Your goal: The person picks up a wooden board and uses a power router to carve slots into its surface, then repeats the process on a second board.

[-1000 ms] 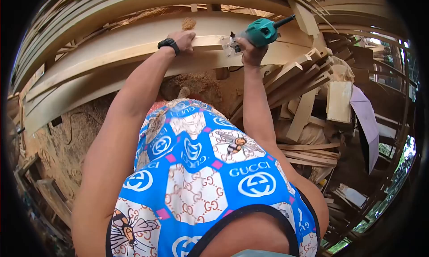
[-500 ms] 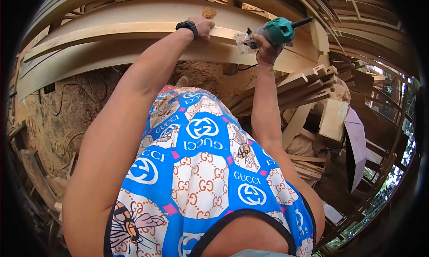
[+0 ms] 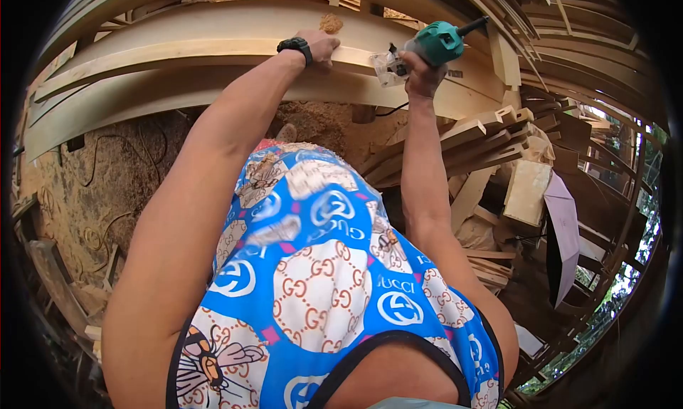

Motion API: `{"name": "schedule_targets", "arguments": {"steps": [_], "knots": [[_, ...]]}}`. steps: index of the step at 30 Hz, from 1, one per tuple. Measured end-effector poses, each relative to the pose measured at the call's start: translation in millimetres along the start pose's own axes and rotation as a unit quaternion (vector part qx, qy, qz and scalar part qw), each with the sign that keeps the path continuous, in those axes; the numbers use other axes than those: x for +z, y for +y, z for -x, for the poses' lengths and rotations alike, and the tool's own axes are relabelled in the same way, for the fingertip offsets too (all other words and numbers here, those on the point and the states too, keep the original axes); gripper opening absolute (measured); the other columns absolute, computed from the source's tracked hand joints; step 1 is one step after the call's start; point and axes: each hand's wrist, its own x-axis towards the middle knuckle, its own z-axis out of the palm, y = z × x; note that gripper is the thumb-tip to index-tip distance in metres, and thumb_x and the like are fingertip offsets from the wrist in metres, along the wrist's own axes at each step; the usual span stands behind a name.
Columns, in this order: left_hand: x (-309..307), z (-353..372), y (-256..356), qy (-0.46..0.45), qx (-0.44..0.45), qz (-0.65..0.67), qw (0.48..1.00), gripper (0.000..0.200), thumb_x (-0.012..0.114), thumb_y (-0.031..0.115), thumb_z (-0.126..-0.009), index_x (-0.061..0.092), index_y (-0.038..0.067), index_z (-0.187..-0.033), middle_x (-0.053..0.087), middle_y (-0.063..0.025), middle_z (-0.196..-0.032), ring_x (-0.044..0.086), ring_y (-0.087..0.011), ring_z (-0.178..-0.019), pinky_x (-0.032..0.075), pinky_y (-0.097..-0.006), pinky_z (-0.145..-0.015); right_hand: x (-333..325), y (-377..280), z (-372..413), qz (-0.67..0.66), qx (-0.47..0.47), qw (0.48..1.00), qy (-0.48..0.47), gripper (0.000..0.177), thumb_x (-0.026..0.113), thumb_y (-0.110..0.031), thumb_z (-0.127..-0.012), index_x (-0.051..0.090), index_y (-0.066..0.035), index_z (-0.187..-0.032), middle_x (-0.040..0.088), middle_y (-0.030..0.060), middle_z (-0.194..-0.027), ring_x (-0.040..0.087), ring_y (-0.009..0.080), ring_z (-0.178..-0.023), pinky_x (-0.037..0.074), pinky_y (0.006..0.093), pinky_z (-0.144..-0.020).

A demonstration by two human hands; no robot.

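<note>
Looking down past a blue patterned shirt (image 3: pixel 320 281), both bare arms reach forward to a long pale plank (image 3: pixel 178 53) that runs left to right. The left hand (image 3: pixel 320 46), with a black watch (image 3: pixel 294 46) at the wrist, lies on the plank's top edge, fingers side by side and draped over it, not gripping. Just right of it, the right hand (image 3: pixel 421 74) is clamped around a green router (image 3: pixel 435 44) whose clear base touches the same edge. Compared with half a second ago, the router sits slightly closer to the left hand. A sawdust heap (image 3: pixel 329 22) lies just beyond the plank, and offcuts (image 3: pixel 491 135) are stacked below its right end.
</note>
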Motion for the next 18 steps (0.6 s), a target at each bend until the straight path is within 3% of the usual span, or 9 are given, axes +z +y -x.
{"name": "schedule_targets", "arguments": {"steps": [2,18], "knots": [[2,-2,-2,0.002,-0.002,0.012,1.000,0.035,0.081,0.031,-0.071,0.068,0.013,-0.099,0.075,-0.0131,-0.094,0.071,-0.0366,-0.093,0.055,-0.0500,-0.075,3,2,-3,0.001,-0.019,1.000,0.006,0.035,0.081,0.002,-0.061,0.069,-0.004,-0.094,0.070,0.0022,-0.087,0.068,0.0173,-0.077,0.055,0.0323,-0.074],[-3,4,0,-0.003,0.000,-0.003,1.000,0.040,0.083,0.033,-0.068,0.067,0.014,-0.098,0.074,-0.0131,-0.094,0.070,-0.0370,-0.094,0.055,-0.0500,-0.076,8,21,-31,0.012,-0.015,1.000,-0.012,0.043,0.084,-0.001,-0.059,0.068,-0.004,-0.099,0.072,0.0040,-0.090,0.070,0.0186,-0.078,0.058,0.0330,-0.075]]}}
